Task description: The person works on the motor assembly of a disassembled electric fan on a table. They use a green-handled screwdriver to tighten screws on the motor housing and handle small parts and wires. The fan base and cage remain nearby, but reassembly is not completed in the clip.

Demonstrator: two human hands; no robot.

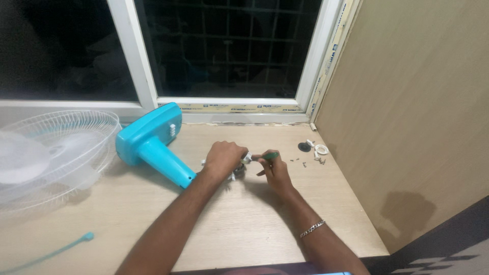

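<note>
My left hand (223, 158) is closed over a small grey and white fan motor part (240, 168) on the wooden table (239, 229); most of the part is hidden under my fingers. My right hand (274, 170) grips a green-handled screwdriver (267, 156), its tip pointing left at the part next to my left hand. The turquoise fan base and stem (153, 145) lies on its side just left of my left hand.
A white fan grille with translucent blades (48, 153) lies at the table's left. A black round cap (304, 147), a white ring (321, 149) and small screws (304, 163) sit at the right, by the wooden side panel (417, 117). A turquoise cord (56, 250) lies front left. A window runs behind.
</note>
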